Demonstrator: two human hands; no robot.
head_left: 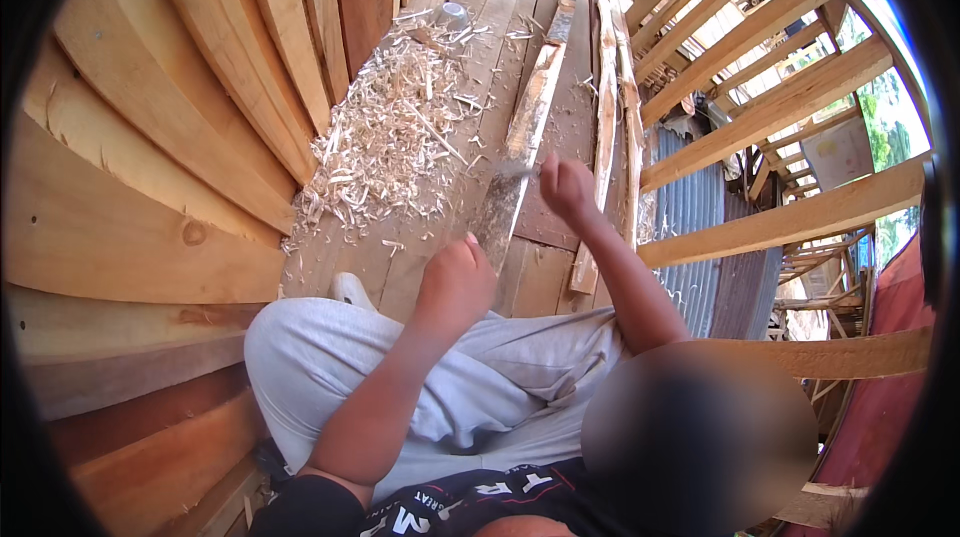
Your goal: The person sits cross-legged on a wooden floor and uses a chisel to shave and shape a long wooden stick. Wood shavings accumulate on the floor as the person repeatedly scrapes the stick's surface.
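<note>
Both hands clenched: L grips plank end, R w/ blade.

A person sits on a plank floor. The left hand closes around the near end of a long wooden strip, while the right hand holds a blade against it. Wood shavings lie beside stacked boards.

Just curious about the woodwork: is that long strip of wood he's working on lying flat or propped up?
Propped up, it seems: the left hand holds the wood strip's near end raised, while its far end rests on the plank floor.
</note>
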